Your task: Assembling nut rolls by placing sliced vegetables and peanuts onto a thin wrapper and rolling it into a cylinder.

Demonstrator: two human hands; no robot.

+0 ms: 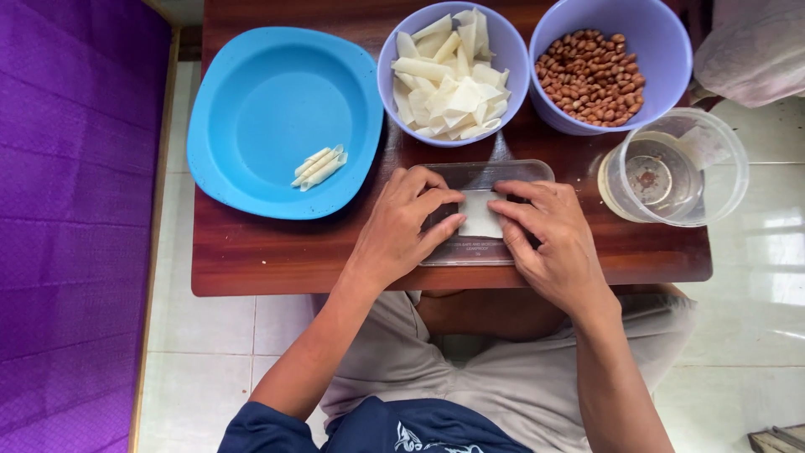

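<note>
A small white wrapper square (pixel 480 215) is lying flat on a clear plastic lid (pixel 486 252), w/ both hands working on it at the front-middle of the tabletop (pixel 251 252). The left hand (pixel 402 231) is pressing on the square's left edge, fingers (pixel 444 226) bent and nearly closed, tips pinching at the sheet. The right hand (pixel 549 239) is pressing on the right edge, fingers (pixel 511 210) curled over it the same way; whether either is actually lifting the edge, can't tell. Hands are sitting just beside each other, w/ the square showing between them.

Just behind the lid, a lilac bowl (pixel 394 71) is holding a pile of white wrapper pieces (pixel 453 84), some flat, some rolled. Right of it, touching or nearly so, a second lilac bowl (pixel 662 33) is holding brown peanuts (pixel 591 77). At the right edge a clear plastic cup (pixel 713 168) is standing w/ some clear liquid in it. At the left a blue plate (pixel 251 92) is carrying a few rolled white pieces (pixel 319 166) near its front rim. A purple mat (pixel 75 226) is lying on the floor beside the table, left.
</note>
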